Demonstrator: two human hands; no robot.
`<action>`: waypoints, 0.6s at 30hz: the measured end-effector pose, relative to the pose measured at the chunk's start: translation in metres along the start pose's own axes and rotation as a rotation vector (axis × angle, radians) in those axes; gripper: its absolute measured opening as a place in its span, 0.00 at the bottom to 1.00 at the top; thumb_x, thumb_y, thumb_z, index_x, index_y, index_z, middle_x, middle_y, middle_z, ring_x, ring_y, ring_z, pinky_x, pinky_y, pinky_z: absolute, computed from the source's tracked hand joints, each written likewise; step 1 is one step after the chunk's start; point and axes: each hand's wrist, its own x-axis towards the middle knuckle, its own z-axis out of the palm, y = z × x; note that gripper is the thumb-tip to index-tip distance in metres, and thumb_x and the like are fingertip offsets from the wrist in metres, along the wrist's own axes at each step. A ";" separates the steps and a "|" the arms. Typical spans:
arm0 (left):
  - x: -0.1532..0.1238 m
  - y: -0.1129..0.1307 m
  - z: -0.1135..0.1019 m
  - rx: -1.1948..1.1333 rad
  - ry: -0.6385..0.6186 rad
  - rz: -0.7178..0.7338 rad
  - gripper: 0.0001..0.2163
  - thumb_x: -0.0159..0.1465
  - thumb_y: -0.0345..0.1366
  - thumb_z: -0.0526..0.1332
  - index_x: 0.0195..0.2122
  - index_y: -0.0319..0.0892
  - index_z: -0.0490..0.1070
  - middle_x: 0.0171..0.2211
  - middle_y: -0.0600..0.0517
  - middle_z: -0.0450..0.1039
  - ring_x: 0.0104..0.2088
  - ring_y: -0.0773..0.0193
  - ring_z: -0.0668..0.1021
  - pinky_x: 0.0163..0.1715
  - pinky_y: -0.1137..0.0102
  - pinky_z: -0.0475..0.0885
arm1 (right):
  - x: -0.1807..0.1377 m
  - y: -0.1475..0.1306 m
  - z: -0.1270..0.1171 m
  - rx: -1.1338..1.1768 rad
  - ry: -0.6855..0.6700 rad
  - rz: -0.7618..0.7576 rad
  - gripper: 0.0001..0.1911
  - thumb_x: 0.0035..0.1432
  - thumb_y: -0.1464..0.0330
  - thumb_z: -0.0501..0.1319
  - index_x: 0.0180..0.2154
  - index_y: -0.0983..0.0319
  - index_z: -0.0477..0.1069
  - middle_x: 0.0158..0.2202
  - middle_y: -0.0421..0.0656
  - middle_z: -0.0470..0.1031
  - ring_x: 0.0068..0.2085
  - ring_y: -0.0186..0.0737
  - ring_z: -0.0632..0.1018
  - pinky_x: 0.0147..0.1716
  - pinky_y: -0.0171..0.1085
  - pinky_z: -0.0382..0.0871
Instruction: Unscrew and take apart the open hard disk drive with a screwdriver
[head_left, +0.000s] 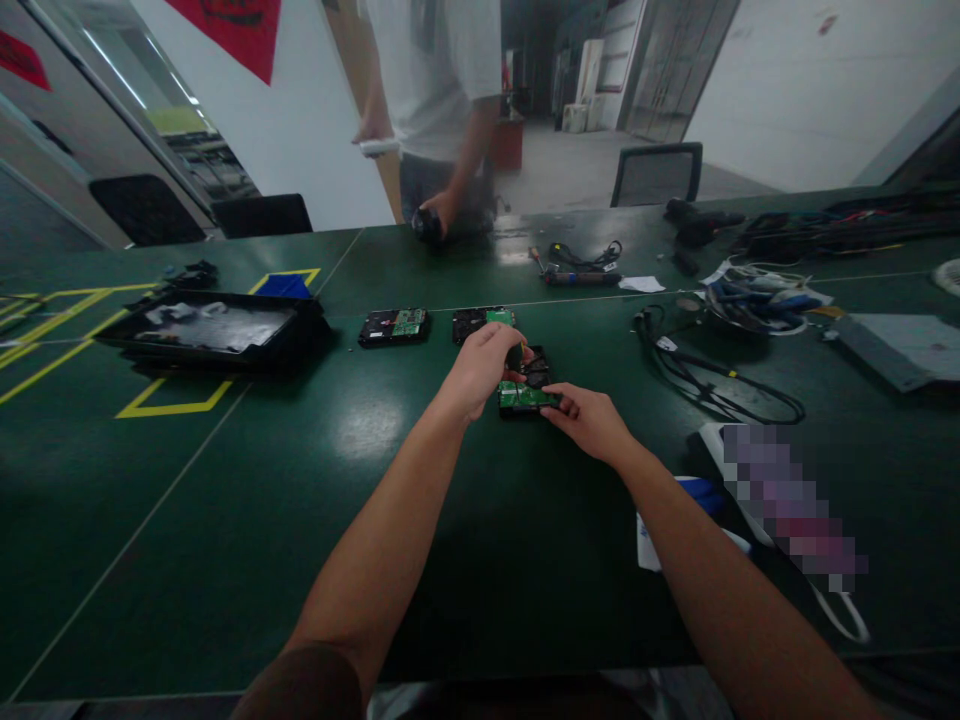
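A hard drive [525,398] lies circuit-board side up in front of me, its green board towards me. My left hand [487,362] is closed above its far left part, around what looks like a screwdriver [514,355]; only a bit of its dark handle shows, and the fingers hide the tip. At the near right edge of the drive, my right hand [586,417] grips its side between thumb and fingers. A second hard drive [469,322] sits just behind my left hand, partly covered by it. Further left is a third hard drive [393,327].
A black tray [217,330] stands at left within yellow tape lines. Cables [712,385], a bundle of wires [765,300] and a grey metal case [900,350] lie at right. A white power strip [739,490] is near my right arm. Across the table, a person [442,110] stands holding a dark object.
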 end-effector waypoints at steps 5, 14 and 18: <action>0.002 -0.002 -0.004 0.081 -0.024 0.088 0.09 0.61 0.38 0.59 0.31 0.40 0.75 0.39 0.46 0.73 0.38 0.61 0.75 0.24 0.74 0.70 | 0.000 0.001 0.001 0.002 0.004 -0.004 0.21 0.63 0.59 0.64 0.56 0.55 0.74 0.34 0.40 0.76 0.31 0.37 0.74 0.32 0.36 0.67; 0.004 -0.006 -0.004 -0.060 -0.073 -0.013 0.09 0.61 0.39 0.60 0.35 0.39 0.73 0.33 0.46 0.74 0.35 0.61 0.77 0.27 0.71 0.71 | 0.000 0.001 0.001 -0.010 0.006 -0.003 0.21 0.63 0.59 0.64 0.56 0.54 0.74 0.34 0.41 0.76 0.31 0.37 0.74 0.32 0.36 0.67; 0.005 -0.007 -0.006 0.045 -0.005 0.065 0.08 0.60 0.38 0.60 0.31 0.38 0.75 0.37 0.46 0.73 0.37 0.62 0.75 0.27 0.73 0.71 | 0.000 0.000 0.000 0.001 0.000 0.000 0.20 0.64 0.59 0.64 0.57 0.54 0.74 0.33 0.41 0.76 0.31 0.38 0.74 0.32 0.37 0.67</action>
